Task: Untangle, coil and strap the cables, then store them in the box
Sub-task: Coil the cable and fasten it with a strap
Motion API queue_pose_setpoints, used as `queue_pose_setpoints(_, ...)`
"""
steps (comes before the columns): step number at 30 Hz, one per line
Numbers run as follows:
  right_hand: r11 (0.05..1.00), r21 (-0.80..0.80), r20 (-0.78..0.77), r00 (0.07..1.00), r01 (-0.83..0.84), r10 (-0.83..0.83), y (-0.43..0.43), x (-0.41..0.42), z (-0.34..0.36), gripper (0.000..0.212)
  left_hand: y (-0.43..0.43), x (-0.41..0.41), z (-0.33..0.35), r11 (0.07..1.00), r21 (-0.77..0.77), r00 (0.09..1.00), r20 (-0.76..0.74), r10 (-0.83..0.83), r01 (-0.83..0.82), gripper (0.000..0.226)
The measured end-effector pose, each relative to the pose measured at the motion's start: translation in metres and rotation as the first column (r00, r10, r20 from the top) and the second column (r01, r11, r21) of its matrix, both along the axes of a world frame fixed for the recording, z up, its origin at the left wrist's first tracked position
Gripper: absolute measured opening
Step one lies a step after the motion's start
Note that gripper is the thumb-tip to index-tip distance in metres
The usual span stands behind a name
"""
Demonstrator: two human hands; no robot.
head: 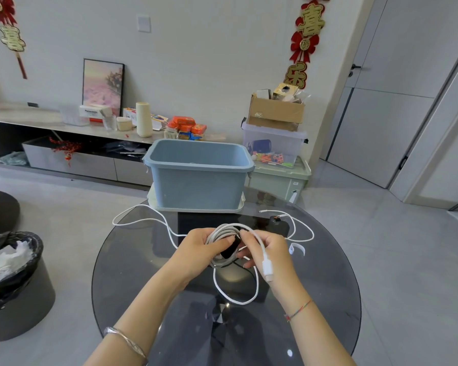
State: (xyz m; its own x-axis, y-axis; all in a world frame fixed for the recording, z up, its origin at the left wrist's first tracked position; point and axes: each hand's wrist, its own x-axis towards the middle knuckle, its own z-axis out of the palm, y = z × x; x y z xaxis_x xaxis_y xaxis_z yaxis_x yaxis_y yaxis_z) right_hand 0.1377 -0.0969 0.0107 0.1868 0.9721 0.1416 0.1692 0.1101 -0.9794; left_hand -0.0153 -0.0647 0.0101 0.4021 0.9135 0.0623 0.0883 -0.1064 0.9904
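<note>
A silver bangle (124,339) circles the left wrist at the bottom edge of view, and a red string bracelet (298,310) crosses the right wrist just above it. Both forearms reach up over a round dark glass table (328,286).

Above the table's centre the left hand (196,249) grips a coiled white cable (222,232), fingers curled round the bundle and thumb pressed on its top. The right hand (271,253), at the 3 o'clock side of the coil, pinches a black strap (230,250) between thumb and forefinger where it crosses the bundle. The cable's free end runs over the back of the right hand and ends in a white plug (267,268) near the wrist. One slack loop (236,297) hangs from the coil toward 6 o'clock, down to the glass.

Just beside the right hand, at 3 o'clock, a short white strap (298,249) sits curled on the table. A loose white cable (143,220) snakes across the table from 10 o'clock and passes behind the left hand; more white cable lies at 2 o'clock, and whether it is the same one cannot be told.

At the table's 12 o'clock edge stands an open blue plastic box (198,178) on a pale lid (196,208).

On the floor at 9 o'clock is a black bin (19,294) holding white paper. Beyond the box, at 1 o'clock, a cardboard carton (275,112) rests on a clear storage tub (273,146). A framed picture (103,85) leans against the wall at 11 o'clock.
</note>
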Motion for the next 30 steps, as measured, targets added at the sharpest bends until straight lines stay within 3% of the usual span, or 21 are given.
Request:
queue_pose_setpoints(3, 0.998, 0.053, 0.083, 0.996, 0.024, -0.028, 0.002, 0.001, -0.001, 0.025, 0.001, 0.0, 0.0, 1.0, -0.01, 1.0, -0.003, -0.005, 0.005, 0.015)
queue_pose_setpoints(7, 0.978, 0.056, -0.074, 0.978, 0.201, -0.197, 0.007, 0.009, 0.003, 0.025, 0.003, 0.0, 0.0, 0.997, -0.082, 0.999, 0.038, 0.015, -0.012, 0.026)
queue_pose_setpoints(10, 0.978, 0.009, -0.163, 0.965, 0.208, -0.204, 0.007, 0.007, 0.003, 0.026, 0.003, 0.002, 0.001, 0.992, -0.123, 0.997, 0.083, 0.001, 0.009, 0.022)
queue_pose_setpoints(13, 0.976, -0.016, -0.265, 0.941, 0.215, -0.212, 0.008, 0.002, 0.002, 0.027, 0.0, 0.004, 0.004, 0.988, -0.154, 0.992, 0.123, -0.002, 0.021, 0.043)
queue_pose_setpoints(19, 0.97, -0.06, -0.369, 0.897, 0.237, -0.242, 0.01, -0.001, 0.002, 0.03, -0.002, 0.01, 0.004, 0.986, -0.16, 0.991, 0.132, -0.012, 0.033, 0.046)
queue_pose_setpoints(23, 0.962, 0.069, -0.15, 0.956, 0.264, -0.252, 0.011, -0.002, 0.0, 0.028, 0.003, 0.01, -0.003, 0.988, -0.154, 0.999, 0.047, -0.005, 0.012, 0.024)
queue_pose_setpoints(27, 0.981, 0.149, 0.05, 0.99, 0.124, -0.133, 0.01, -0.004, -0.003, 0.018, 0.006, 0.009, -0.011, 0.985, -0.167, 0.998, 0.018, 0.057, -0.053, 0.041)
queue_pose_setpoints(30, 0.981, 0.181, 0.156, 0.983, 0.068, -0.097, 0.007, -0.004, -0.005, 0.015, 0.008, 0.005, -0.011, 0.978, -0.183, 0.994, 0.011, 0.105, -0.101, 0.035)
